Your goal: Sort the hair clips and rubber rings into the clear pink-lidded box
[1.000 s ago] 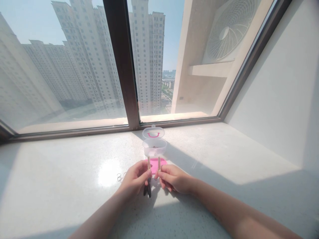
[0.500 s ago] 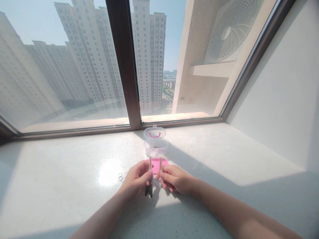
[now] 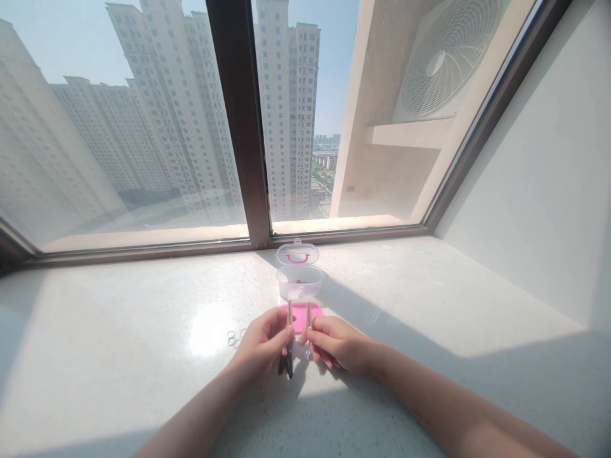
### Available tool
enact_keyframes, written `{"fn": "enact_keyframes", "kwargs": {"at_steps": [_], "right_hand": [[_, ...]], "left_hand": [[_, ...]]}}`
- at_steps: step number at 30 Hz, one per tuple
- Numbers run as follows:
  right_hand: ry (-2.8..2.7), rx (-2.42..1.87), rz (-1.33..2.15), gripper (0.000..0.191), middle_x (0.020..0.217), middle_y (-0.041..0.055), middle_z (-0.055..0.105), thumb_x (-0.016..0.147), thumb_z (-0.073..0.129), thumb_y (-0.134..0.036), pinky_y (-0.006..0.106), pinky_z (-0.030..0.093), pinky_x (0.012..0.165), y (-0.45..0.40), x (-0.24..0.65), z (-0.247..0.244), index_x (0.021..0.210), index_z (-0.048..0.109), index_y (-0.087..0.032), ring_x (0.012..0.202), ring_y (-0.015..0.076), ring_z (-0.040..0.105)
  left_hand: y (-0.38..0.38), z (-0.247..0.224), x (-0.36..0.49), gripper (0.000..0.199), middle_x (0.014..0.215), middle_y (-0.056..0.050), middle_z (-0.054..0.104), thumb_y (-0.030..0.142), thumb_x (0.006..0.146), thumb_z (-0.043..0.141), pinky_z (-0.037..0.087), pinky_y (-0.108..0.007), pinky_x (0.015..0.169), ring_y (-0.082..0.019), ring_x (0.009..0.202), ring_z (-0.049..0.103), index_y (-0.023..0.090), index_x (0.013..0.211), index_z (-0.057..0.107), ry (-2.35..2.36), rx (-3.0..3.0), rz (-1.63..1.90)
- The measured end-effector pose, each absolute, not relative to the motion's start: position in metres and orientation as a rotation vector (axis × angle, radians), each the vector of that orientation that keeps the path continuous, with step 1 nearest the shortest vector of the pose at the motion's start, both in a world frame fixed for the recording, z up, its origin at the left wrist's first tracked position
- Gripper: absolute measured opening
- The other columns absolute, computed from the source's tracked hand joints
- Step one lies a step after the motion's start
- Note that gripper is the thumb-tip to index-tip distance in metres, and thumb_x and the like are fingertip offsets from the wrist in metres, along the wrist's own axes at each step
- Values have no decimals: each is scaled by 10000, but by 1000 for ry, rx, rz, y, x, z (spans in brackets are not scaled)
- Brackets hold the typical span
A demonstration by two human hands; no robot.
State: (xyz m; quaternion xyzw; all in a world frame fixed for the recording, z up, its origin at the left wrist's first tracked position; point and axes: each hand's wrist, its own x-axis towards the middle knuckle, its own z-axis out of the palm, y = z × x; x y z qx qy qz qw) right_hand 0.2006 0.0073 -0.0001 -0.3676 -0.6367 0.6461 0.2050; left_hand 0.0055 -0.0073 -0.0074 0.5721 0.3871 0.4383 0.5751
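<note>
My left hand (image 3: 266,339) pinches a slim metal hair clip (image 3: 289,313) upright, and a dark two-tailed piece (image 3: 286,365) hangs below those fingers. In my right hand (image 3: 337,343), closed the same way, a matching slim metal hair clip (image 3: 309,314) stands upright between thumb and fingers. The two clips are side by side with a small gap. Behind them lies a pink tray (image 3: 300,310), partly covered by the hands. The fingers hide the lower parts of both clips.
A clear oval box (image 3: 289,282), its lid (image 3: 286,249) with a pink handle raised, stands behind the tray with small dark things inside. Thin rings (image 3: 231,338), maybe scissor handles, lie left of my left hand. The window frame (image 3: 260,238) borders the white sill (image 3: 143,318).
Both hands keep the clips in the same hold, practically still. The whole view has shifted very slightly.
</note>
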Motion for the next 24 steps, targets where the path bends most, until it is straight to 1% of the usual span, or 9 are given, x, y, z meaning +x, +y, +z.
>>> {"fn": "enact_keyframes", "kwargs": {"at_steps": [6,12,17,21,24], "right_hand": [[-1774,-1004,1796,210,617,-23,558,915,470,-336,171,278,360,8,201,-5,856,534,-144,399,54,426],[-1765,-1009,1795,194,623,-21,568,901,490,-322,170,285,363,9,201,-8,873,548,-139,397,51,430],[-1756,-1017,1800,162,620,-25,562,903,472,-288,160,284,360,9,200,-6,880,537,-141,388,44,419],[-1745,-1014,1807,176,610,-27,561,900,477,-308,161,274,352,8,200,-6,891,537,-142,384,47,414],[-1757,-1015,1799,184,611,-27,560,896,482,-318,162,275,343,9,200,-6,892,538,-143,385,51,418]], "left_hand": [[-7,-10,4,209,766,-29,600,316,842,639,413,-206,521,-130,666,527,138,952,633,904,1351,1019],[-7,-8,5,287,842,-63,644,345,835,646,412,-205,518,-146,694,550,138,1033,645,924,1342,1007],[-10,-2,8,292,790,-52,641,328,815,666,413,-204,511,-143,672,554,138,1037,655,933,1323,1015],[-11,1,9,303,758,-48,645,345,774,701,402,-205,493,-139,634,549,131,986,669,951,1289,1037],[-11,0,9,298,760,-47,646,344,773,700,407,-209,497,-144,645,554,133,981,670,948,1294,1031]]}}
